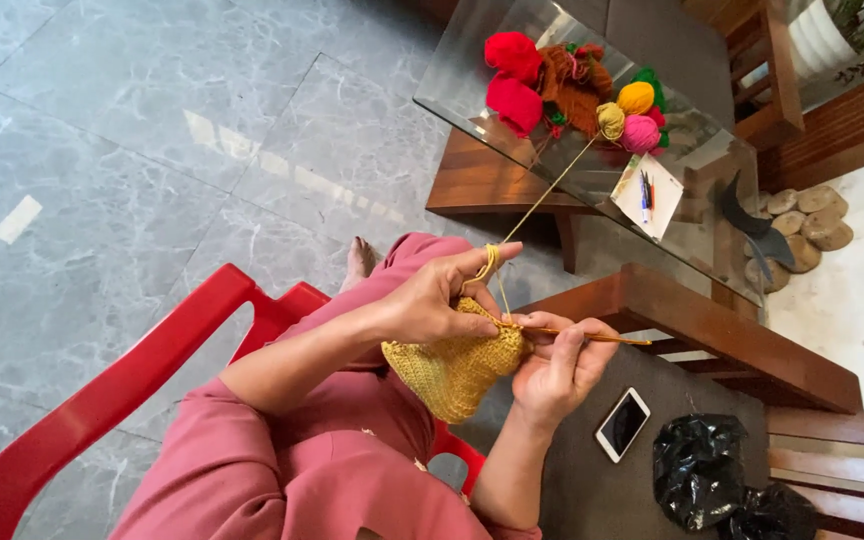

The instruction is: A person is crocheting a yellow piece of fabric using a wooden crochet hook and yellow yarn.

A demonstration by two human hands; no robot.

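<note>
Mustard knitted piece hides the left hand fingertips gripping it.

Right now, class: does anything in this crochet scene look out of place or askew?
Nothing stands out. The yarn strand runs unsnagged from the yarn balls to the left hand; the right hand works the hook.
</note>
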